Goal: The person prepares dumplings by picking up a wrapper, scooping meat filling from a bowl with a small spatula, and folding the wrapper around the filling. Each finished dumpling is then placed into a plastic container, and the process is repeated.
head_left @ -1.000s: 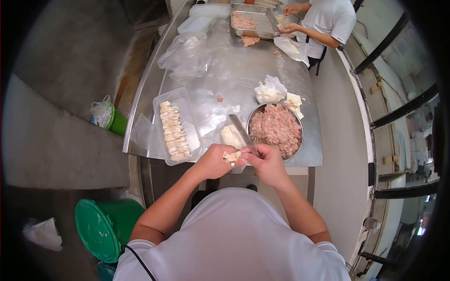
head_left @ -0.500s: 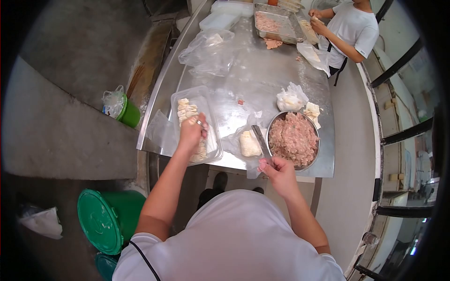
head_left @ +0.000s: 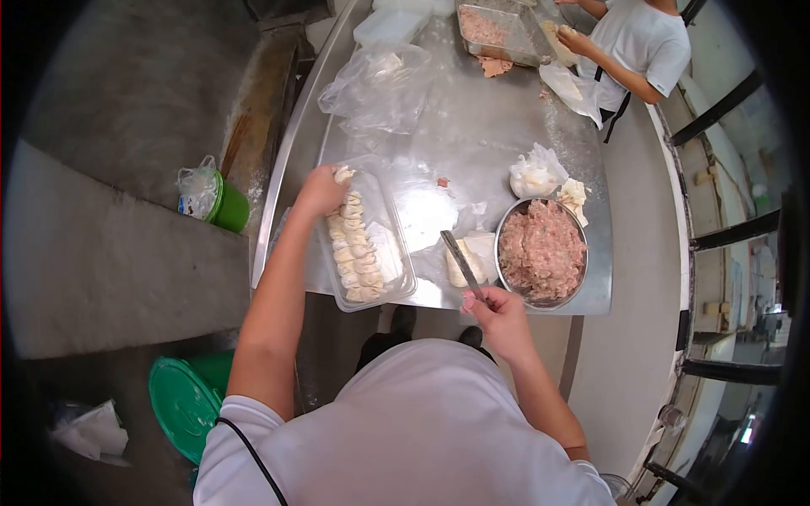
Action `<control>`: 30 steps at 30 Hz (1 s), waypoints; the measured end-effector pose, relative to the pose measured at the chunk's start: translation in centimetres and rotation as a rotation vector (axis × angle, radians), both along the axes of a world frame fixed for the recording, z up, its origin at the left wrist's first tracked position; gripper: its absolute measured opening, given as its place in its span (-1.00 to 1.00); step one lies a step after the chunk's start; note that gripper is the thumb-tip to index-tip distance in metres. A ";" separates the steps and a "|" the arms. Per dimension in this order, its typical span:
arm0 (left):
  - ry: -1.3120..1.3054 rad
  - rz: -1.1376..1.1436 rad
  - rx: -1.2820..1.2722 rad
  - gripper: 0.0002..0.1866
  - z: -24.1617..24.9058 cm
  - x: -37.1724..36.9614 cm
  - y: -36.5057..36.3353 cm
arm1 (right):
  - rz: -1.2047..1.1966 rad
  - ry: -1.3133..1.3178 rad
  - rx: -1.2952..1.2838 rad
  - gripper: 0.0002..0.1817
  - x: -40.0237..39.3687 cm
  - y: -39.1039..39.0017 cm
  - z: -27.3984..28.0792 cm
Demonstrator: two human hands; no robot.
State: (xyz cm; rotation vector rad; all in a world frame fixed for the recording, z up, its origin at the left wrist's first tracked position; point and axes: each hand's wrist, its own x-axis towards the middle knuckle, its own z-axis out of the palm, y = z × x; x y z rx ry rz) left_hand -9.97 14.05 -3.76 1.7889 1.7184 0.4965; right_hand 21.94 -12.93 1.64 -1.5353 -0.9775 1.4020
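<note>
My left hand (head_left: 321, 194) is at the far left corner of a clear plastic tray (head_left: 405, 253), its fingers closed on a pale folded wonton (head_left: 344, 174). Rows of wontons (head_left: 354, 244) fill the tray's left side. In my right hand (head_left: 501, 320) is a flat, dark metal filling spatula (head_left: 462, 260), its blade pointing away from me over a stack of wrappers (head_left: 458, 271). A little pink meat shows by my right fingertips. Right of the spatula stands a round metal bowl (head_left: 498, 257) heaped with minced meat (head_left: 542, 253).
Behind the bowl lie a knotted white plastic bag (head_left: 537, 173) and some loose wrappers (head_left: 573, 201). Clear plastic bags (head_left: 380, 88) cover the far left of the steel table (head_left: 481, 126). A co-worker (head_left: 633, 51) stands at the far right beside a meat tray (head_left: 540, 61).
My left hand has moved away from me, from over the middle of the tray to its far left corner, uncovering the wonton rows. My right hand still grips the spatula in nearly the same place.
</note>
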 end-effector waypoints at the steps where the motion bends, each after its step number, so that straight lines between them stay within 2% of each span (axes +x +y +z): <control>1: 0.181 -0.036 0.088 -0.65 0.5 0.5 0.2 | -0.003 -0.004 -0.004 -0.86 -0.4 0.1 -0.2; 4: 0.460 -0.134 -0.079 -0.58 0.8 0.9 1.8 | 0.005 0.009 -0.023 -0.87 -1.1 0.1 -0.7; 7: 0.548 -0.150 -0.115 -0.61 0.5 0.9 2.4 | -0.009 0.021 -0.037 -0.87 -1.7 0.1 -1.0; 19: 0.620 -0.175 0.060 -0.71 0.0 0.5 1.2 | -0.051 -0.036 -0.049 -0.83 -2.3 0.3 -1.0; 22: 0.369 -0.050 0.061 -0.73 1.6 0.3 0.3 | -0.049 -0.035 -0.043 -0.80 -2.2 0.5 -0.4; 25: 0.454 -0.130 0.016 -0.73 3.1 0.5 -0.8 | -0.040 -0.034 -0.049 -0.79 -2.0 0.3 -0.4; 30: 0.420 -0.099 0.096 -0.68 1.8 0.1 -1.5 | -0.046 -0.025 -0.032 -0.78 -1.9 0.2 -0.2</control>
